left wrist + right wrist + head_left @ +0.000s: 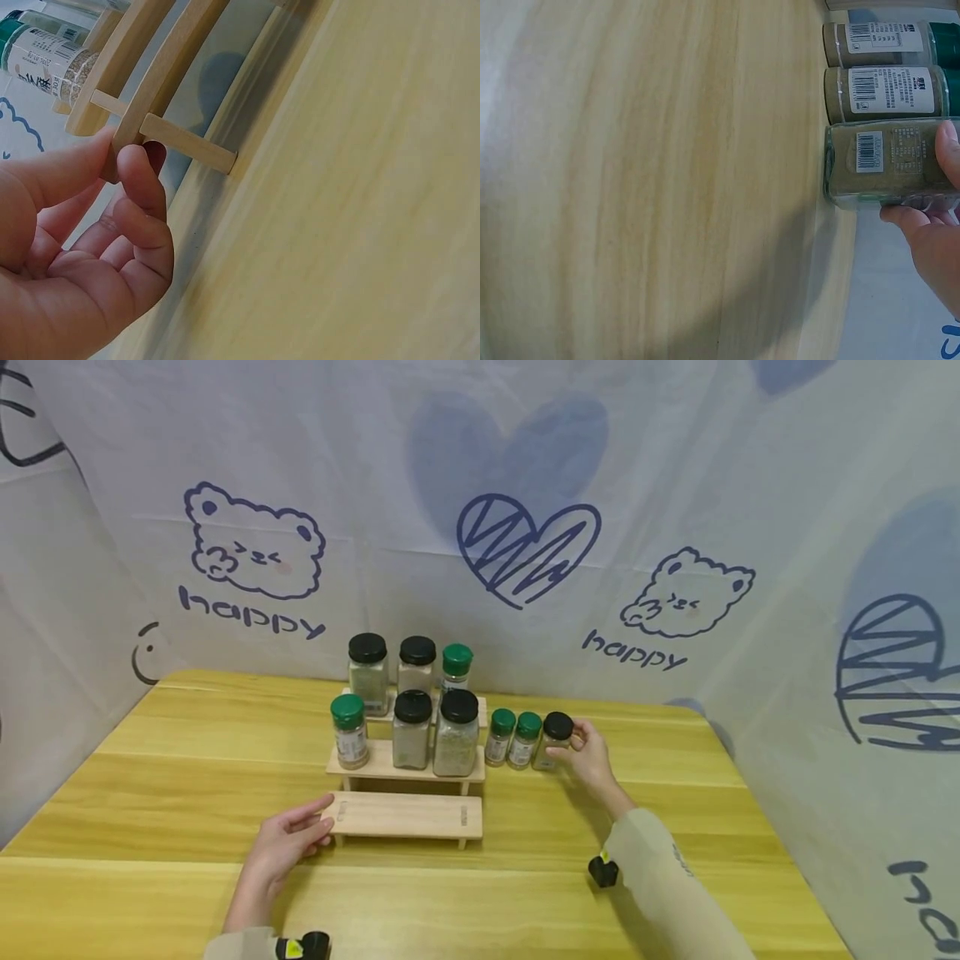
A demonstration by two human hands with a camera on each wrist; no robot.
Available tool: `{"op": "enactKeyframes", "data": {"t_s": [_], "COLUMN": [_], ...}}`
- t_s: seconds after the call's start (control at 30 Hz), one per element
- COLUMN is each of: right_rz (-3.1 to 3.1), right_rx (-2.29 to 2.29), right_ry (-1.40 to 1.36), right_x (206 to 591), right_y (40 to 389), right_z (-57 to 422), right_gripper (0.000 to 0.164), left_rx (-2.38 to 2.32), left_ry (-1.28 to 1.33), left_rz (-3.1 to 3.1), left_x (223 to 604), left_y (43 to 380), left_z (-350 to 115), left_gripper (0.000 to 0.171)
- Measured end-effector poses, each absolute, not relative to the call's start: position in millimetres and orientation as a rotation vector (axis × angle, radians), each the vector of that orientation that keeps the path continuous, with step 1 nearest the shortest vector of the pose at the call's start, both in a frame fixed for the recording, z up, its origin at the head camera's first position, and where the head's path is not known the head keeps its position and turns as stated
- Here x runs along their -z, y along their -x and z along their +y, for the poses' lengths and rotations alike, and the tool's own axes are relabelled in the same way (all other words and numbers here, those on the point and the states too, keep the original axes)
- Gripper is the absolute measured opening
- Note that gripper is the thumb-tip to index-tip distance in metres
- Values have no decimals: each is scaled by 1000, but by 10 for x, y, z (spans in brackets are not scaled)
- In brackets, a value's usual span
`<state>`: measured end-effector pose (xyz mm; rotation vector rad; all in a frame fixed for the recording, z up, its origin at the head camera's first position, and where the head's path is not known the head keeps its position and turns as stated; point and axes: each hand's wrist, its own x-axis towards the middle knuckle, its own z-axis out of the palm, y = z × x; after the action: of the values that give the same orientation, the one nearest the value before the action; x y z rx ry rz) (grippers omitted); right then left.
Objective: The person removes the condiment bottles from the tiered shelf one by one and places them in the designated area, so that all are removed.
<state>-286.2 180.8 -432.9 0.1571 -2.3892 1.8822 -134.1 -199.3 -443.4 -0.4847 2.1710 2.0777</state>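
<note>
My left hand (283, 842) pinches the left end of the lowest step of a wooden tiered rack (405, 816); in the left wrist view, thumb and fingers (142, 180) close on that step's end. At the right, my right hand (592, 760) grips a square glass spice jar (553, 742) with a black lid. In the right wrist view this jar (889, 165) holds brownish powder, with the thumb on one side and fingers on the other. Beside it stand two small green-capped spice jars (527, 739) in a row. The lowest step carries nothing.
On the middle step are a green-capped jar (349, 732) and two black-lidded jars (455, 735). The top step holds two more black-lidded jars (367, 672) and a green-capped one (457, 665). A printed cloth (390, 568) hangs behind the wooden table (187, 760).
</note>
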Motion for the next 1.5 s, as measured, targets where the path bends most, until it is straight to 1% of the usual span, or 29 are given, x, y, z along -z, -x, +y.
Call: {"op": "enactKeyframes", "data": {"t_s": [0.57,0.83,1.13,1.3,1.5], "right_rz": [-2390,-2459,-2468,-2463,-2480], "right_rx": [-1933,-1832,-1794,-1838,-1784], "right_ry": [-143,-165,-131,-112,-109], "right_x": [4310,4302,4334,4306,4278], "right_y": [2858,2827,2760,2702,2646], "right_z": [1832,1851,1858,1872,1871], "right_gripper": [51,53,53,52,52], "left_rx": [-2082,-2079,-2080,-2087,-2084], "left_ry": [478,485,484,481,473], "left_rz": [2171,2171,2176,2171,2175], "left_x": [4440,4445,4444,4448,4451], "left_y": [1339,1341,1332,1336,1338], "left_z": [-1994,-1993,-1986,-1988,-1989], "left_gripper": [45,45,45,45,45]}}
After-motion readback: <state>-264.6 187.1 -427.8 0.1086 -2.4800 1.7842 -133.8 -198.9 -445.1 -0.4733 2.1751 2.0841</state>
